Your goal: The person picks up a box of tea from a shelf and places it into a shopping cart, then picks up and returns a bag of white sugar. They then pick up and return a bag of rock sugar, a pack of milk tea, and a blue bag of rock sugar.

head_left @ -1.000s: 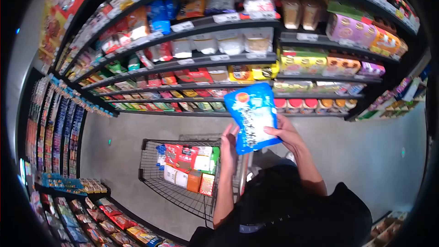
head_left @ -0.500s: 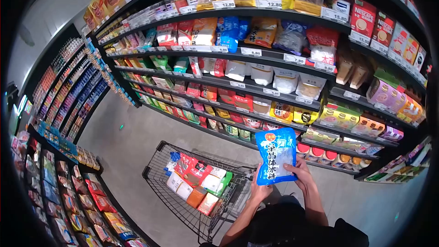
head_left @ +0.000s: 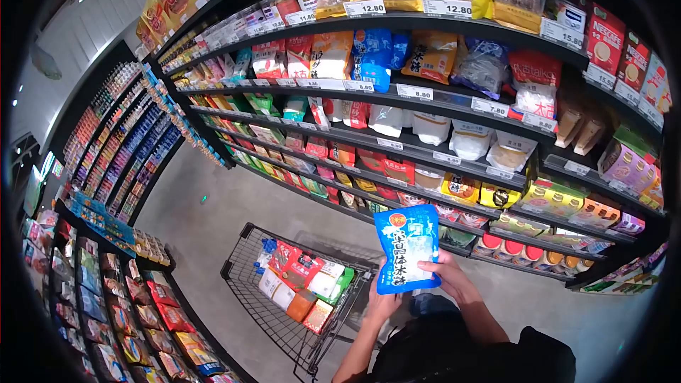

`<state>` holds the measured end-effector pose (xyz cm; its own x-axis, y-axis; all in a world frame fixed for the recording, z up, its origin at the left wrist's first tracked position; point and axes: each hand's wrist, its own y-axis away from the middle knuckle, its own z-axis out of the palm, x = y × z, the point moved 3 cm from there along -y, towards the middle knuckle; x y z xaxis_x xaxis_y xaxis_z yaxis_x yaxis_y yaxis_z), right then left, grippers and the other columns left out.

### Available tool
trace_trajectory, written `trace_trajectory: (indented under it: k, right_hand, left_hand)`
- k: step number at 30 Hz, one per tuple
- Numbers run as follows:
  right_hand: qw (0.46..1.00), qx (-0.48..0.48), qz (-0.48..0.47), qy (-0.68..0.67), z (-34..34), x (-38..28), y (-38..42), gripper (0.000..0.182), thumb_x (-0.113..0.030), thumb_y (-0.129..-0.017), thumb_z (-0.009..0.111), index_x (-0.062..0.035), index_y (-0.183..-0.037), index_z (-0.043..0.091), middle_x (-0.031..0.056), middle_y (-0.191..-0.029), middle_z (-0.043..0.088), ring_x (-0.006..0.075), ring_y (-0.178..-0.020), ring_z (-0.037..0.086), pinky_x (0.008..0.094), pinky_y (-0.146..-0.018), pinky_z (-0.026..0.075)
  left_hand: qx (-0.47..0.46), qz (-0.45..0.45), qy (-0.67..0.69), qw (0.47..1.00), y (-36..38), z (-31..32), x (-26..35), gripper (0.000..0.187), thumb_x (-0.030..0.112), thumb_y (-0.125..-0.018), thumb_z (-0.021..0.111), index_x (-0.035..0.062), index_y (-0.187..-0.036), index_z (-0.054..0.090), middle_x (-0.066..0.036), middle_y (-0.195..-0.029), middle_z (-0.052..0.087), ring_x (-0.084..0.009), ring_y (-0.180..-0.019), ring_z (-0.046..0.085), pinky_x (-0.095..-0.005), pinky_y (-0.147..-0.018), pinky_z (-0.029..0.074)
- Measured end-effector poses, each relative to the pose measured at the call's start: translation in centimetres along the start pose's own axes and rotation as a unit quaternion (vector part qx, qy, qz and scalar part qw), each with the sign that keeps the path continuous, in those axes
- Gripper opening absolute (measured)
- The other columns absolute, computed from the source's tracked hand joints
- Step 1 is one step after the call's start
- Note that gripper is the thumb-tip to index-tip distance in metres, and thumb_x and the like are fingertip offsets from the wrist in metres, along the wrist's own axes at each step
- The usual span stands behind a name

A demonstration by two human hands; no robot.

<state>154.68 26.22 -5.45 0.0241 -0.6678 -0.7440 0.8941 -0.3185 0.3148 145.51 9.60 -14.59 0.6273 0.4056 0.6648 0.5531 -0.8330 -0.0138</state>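
Two hands support one blue pouch (head_left: 399, 255), held up at the near centre, to the right of the wire cart (head_left: 226, 270). Right hand (head_left: 455, 278): the thumb presses the front face at the right edge and the fingers pass behind, so we read them as clamped on the pouch. Left hand (head_left: 384, 305): it sits at the lower left edge; the pouch hides the fingertips, so we cannot tell whether they are closed.

We judge the pouch to be fairly light, pliable and slightly slippery, with loose contents that may shift. We recommend a hold low on both side edges, where the load should settle.

Material: glossy printed film, roughly rectangular, with a pale panel on the front. Within the black mesh of the cart, we note a soft red bag (head_left: 293, 261). Beyond, we see dark shelves (head_left: 500, 25) and a smooth grey floor (head_left: 195, 221).
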Motion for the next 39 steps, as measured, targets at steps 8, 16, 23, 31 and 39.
trace_trajectory:
  k: [8, 16, 23, 31, 39]
  right_hand:
    - [0.982, -0.116, 0.103, -0.107, 1.1, 2.6, -11.4, 0.048, -0.007, -0.085, 0.068, -0.0032, -0.129, 0.049, 0.0098, -0.120, 0.062, 0.0201, -0.106, 0.062, 0.0336, -0.092, 0.050]
    - [0.987, -0.115, 0.112, 0.022, 3.7, -0.1, -14.9, 0.047, -0.012, -0.086, 0.070, -0.0077, -0.128, 0.051, 0.0017, -0.111, 0.062, 0.0099, -0.094, 0.059, 0.0234, -0.075, 0.048]
    - [0.990, -0.105, -0.013, 0.089, 6.4, -5.4, -15.6, 0.049, -0.018, -0.085, 0.072, -0.0055, -0.128, 0.049, 0.0000, -0.104, 0.062, 0.0052, -0.083, 0.055, 0.0225, -0.064, 0.045]
    - [0.991, -0.020, -0.089, 0.093, 13.5, -3.8, -18.4, 0.046, -0.017, -0.082, 0.074, -0.0059, -0.121, 0.053, 0.0017, -0.101, 0.063, 0.0057, -0.074, 0.056, 0.0207, -0.059, 0.044]
    - [0.996, 0.036, -0.046, 0.061, 21.0, 3.8, -24.6, 0.040, -0.009, -0.082, 0.072, -0.0061, -0.119, 0.055, -0.0002, -0.094, 0.065, 0.0044, -0.069, 0.056, 0.0190, -0.053, 0.041]
  left_hand:
    - [0.036, -0.105, -0.134, 0.985, -1.2, -3.5, -7.2, 0.085, -0.003, -0.062, 0.066, 0.0089, -0.141, 0.038, -0.030, -0.151, 0.019, -0.0415, -0.129, 0.037, -0.0455, -0.101, 0.038]
    - [0.087, -0.092, -0.098, 0.987, -6.5, -11.8, -8.2, 0.107, 0.009, -0.069, 0.073, 0.0060, -0.151, 0.004, -0.026, -0.155, 0.006, -0.0490, -0.088, 0.061, -0.0512, -0.069, 0.051]
    - [0.101, -0.096, -0.094, 0.986, -8.8, -16.7, -11.5, 0.099, -0.009, -0.066, 0.055, 0.0066, -0.151, 0.006, -0.027, -0.155, 0.004, -0.0509, -0.085, 0.059, -0.0476, -0.063, 0.050]
    - [0.054, -0.162, -0.060, 0.983, -9.2, -21.2, -17.2, 0.108, -0.009, -0.060, 0.058, 0.0065, -0.151, 0.002, -0.026, -0.155, -0.003, -0.0507, -0.084, 0.060, -0.0494, -0.066, 0.052]
    - [0.066, -0.178, -0.036, 0.981, -9.5, -25.3, -21.6, 0.098, 0.003, -0.067, 0.067, 0.0076, -0.150, 0.016, -0.026, -0.155, 0.011, -0.0474, -0.102, 0.059, -0.0512, -0.073, 0.053]
